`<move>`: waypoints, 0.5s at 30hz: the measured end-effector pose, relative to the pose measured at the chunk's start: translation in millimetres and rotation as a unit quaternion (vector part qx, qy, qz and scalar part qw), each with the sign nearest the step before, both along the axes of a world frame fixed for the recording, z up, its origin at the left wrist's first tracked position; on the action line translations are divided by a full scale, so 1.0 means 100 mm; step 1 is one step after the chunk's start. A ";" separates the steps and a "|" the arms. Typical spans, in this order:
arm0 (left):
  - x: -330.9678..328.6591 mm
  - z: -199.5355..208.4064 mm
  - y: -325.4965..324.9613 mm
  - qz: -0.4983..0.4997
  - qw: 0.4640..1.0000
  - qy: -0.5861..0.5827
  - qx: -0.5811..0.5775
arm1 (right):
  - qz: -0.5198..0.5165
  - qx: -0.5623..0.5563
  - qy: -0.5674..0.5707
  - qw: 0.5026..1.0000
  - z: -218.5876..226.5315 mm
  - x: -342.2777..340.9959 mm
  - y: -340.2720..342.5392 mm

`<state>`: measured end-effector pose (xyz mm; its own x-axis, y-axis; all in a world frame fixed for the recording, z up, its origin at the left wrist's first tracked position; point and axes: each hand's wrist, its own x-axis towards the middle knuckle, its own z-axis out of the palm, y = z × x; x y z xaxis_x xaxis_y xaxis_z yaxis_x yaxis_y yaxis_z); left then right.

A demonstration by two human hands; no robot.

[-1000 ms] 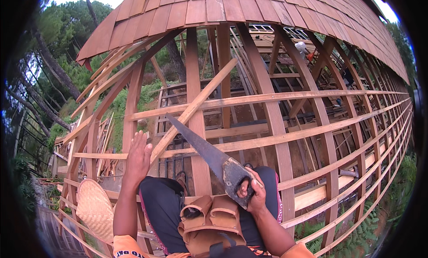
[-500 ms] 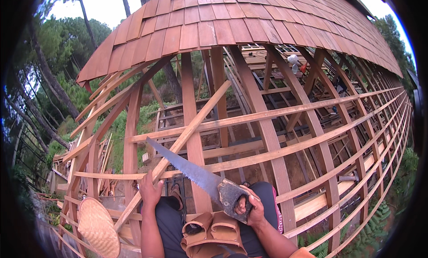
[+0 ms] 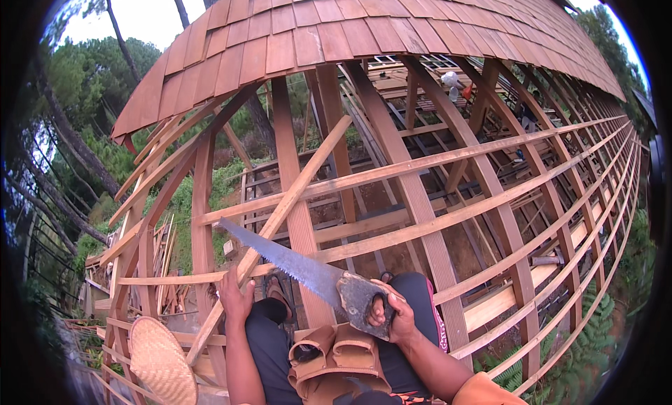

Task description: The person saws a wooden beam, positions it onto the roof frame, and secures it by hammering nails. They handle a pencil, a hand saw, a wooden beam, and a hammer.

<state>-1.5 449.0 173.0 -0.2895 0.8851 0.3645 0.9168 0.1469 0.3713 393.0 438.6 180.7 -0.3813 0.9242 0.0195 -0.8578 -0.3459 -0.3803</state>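
My right hand is closed around the dark, worn handle of a handsaw. Its grey toothed blade points up and left and crosses over a loose wooden batten. That batten slants from lower left to upper right across the roof frame. My left hand grips it below the blade, next to a horizontal batten. Whether the teeth touch the wood I cannot tell. A brown tool pouch hangs at my waist between my legs.
Horizontal battens cross grooved rafters, with open gaps down to the ground. Overhead curve reddish wooden shingles. A woven, cone-shaped hat shows at lower left. Stacked timber lies below, and someone in a white head covering is farther inside.
My view has shifted a little, so the roof frame sits slightly higher and to the left. The saw's tip lies slightly farther left; both hands keep their holds.
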 end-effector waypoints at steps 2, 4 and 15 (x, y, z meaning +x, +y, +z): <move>-0.03 -0.04 0.02 -0.004 1.000 -0.022 0.000 | -0.001 0.011 -0.025 1.000 0.01 0.00 0.00; -0.11 -0.09 0.02 0.008 0.998 -0.061 0.011 | -0.003 0.007 -0.023 1.000 0.03 -0.02 -0.01; -0.12 -0.06 0.02 0.005 0.994 -0.105 0.009 | -0.016 -0.005 -0.025 1.000 0.02 -0.04 -0.01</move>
